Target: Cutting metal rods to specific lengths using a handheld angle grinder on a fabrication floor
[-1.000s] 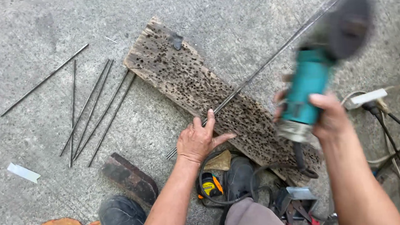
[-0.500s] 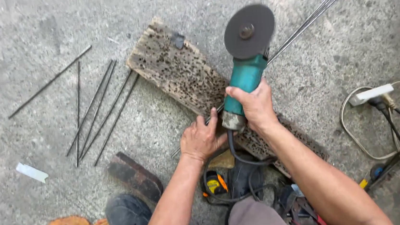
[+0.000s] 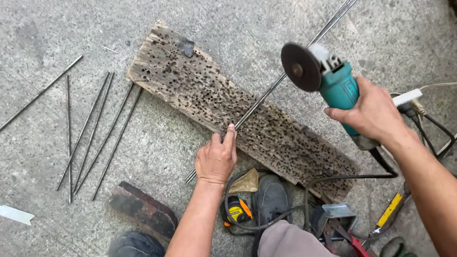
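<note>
left hand point(image 3: 216, 160) lies flat, fingers loosely open, pinning long steel rods point(image 3: 269, 89) onto the pitted wooden board point(image 3: 226, 104) beneath it. right hand point(image 3: 373, 113) is closed around a teal angle grinder point(image 3: 326, 78), its disc raised just above the rods, ahead of the left hand.

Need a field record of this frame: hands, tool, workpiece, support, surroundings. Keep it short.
left hand: pressing long thin steel rods down on the board
right hand: gripping teal angle grinder with dark round cutting disc, held above the rods, disc not touching
support: weathered wooden board pitted with small holes, flat on the grey concrete floor
cut pieces: short steel rods lying left of the board
nearby: yellow tape measure, red-brown brick, white power strip
</note>
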